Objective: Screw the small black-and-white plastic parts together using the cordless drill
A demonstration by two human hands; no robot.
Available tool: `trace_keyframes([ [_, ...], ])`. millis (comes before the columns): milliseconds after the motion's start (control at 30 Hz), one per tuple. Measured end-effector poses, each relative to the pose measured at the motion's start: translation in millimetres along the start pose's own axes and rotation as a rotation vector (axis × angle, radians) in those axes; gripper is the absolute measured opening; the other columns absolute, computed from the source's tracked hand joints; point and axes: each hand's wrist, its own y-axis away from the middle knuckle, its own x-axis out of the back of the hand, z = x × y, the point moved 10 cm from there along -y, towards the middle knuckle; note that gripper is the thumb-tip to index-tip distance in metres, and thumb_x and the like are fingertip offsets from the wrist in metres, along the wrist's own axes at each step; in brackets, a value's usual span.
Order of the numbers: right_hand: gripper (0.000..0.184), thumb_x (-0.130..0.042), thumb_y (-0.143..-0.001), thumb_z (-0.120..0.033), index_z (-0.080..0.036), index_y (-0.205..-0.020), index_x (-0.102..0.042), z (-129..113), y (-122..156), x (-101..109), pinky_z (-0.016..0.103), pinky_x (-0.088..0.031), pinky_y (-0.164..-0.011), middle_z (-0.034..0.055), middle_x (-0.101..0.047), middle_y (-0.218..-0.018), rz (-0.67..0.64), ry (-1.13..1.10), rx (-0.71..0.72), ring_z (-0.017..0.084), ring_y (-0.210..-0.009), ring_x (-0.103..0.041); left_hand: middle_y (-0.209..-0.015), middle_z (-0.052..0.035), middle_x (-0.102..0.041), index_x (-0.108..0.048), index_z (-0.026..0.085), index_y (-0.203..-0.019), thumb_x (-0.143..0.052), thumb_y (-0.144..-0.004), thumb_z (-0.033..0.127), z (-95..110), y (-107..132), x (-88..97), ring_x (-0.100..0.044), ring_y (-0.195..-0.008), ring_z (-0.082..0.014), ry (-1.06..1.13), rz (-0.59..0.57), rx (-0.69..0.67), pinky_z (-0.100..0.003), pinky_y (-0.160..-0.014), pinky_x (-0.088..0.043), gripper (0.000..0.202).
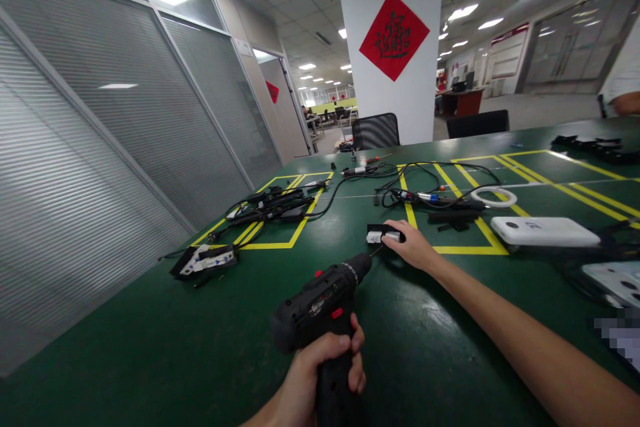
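Observation:
My left hand (325,373) is wrapped round the grip of a black cordless drill (320,300) with red buttons. Its bit points up and to the right, at a small black and silver part (383,235) lying on the green table (150,347). My right hand (413,245) reaches across from the right and pinches that part, holding it down on the table. The drill's bit tip sits right beside my right hand's fingers.
A white casing (543,231) and a white tape ring (496,197) lie to the right on yellow floor-style markings. Black cables and tools (273,207) lie at the left and middle. A black and white part (205,260) lies near the left edge. Another person's arm (625,97) shows far right.

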Motion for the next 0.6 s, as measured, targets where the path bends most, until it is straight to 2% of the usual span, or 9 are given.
trace_keyframes([
  [200,0.038,-0.053,-0.078,-0.038,-0.023,-0.113,-0.056,0.4,0.3,0.2,0.03,-0.04,-0.086,0.0052,-0.056,-0.102,-0.004,0.011,0.0,0.018,-0.091,-0.055,-0.07,-0.0004,-0.044,-0.05,0.013,-0.085,-0.037,-0.079,0.015,-2.0,2.2,0.6,-0.04,-0.044,-0.008,-0.006,-0.023,-0.001,-0.029,-0.052,-0.037,0.015],
  [433,0.039,-0.054,-0.077,-0.039,-0.023,-0.113,-0.056,2.6,0.2,-0.4,0.032,-0.04,-0.087,0.0054,-0.056,-0.103,0.007,0.014,-0.003,0.019,-0.093,-0.055,-0.076,-0.0014,-0.045,-0.051,0.013,-0.092,-0.037,-0.081,0.015,-2.5,-0.1,2.9,-0.043,-0.047,-0.0079,0.001,-0.058,0.002,-0.03,-0.054,-0.038,0.018],
  [600,0.04,-0.055,-0.076,-0.038,-0.023,-0.113,-0.056,3.2,-0.2,0.5,0.032,-0.041,-0.086,0.0053,-0.057,-0.102,0.015,-0.003,-0.007,0.019,-0.091,-0.055,-0.074,-0.0009,-0.045,-0.051,0.013,-0.09,-0.037,-0.08,0.014,-3.1,-0.5,2.9,-0.042,-0.046,-0.008,-0.001,-0.054,0.002,-0.03,-0.053,-0.037,0.018],
])
